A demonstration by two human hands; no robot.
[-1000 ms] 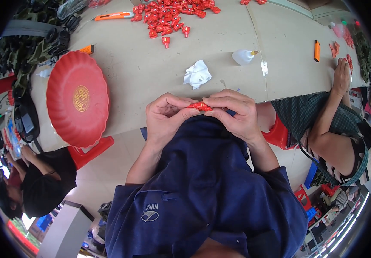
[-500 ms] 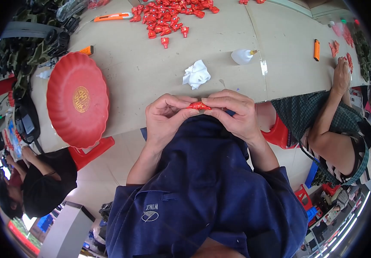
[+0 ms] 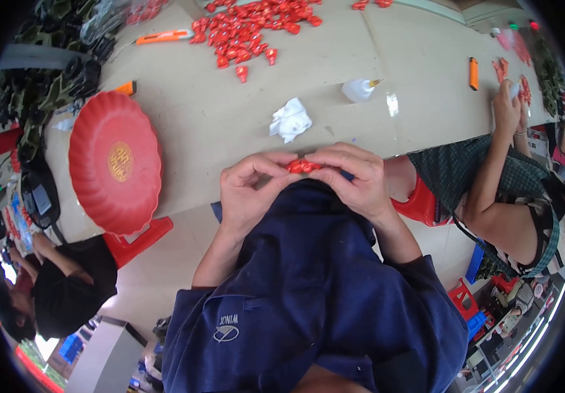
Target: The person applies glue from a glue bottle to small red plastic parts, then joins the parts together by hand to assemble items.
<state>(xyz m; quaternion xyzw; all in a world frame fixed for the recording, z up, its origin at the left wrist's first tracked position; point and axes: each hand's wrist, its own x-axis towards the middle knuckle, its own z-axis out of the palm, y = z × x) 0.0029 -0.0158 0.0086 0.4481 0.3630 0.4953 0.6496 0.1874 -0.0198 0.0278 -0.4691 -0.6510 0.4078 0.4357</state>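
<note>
Between my two hands, just over the table's near edge, is a small shiny red piece (image 3: pixel 303 166). My left hand (image 3: pixel 251 187) pinches one end of it between thumb and fingertips. At the other end, the thumb and forefinger of my right hand (image 3: pixel 356 177) grip it. The fingers cover part of the piece, and its exact kind is hard to make out. Beyond my hands lies a crumpled white tissue (image 3: pixel 290 120). A heap of similar small red pieces (image 3: pixel 250 29) is spread at the far side of the table.
A red scalloped tray (image 3: pixel 139 131) stands at the left. A white dropper bottle (image 3: pixel 359 90) rests right of the tissue. Orange cutters (image 3: pixel 163 37) lie about the table. People sit on both sides; at the right, a co-worker's hands (image 3: pixel 508 108) are busy.
The red piece has turned between my fingers and shows a different side. My view has shifted slightly, so the table things sit a little differently. At the right, the co-worker's hands have moved.
</note>
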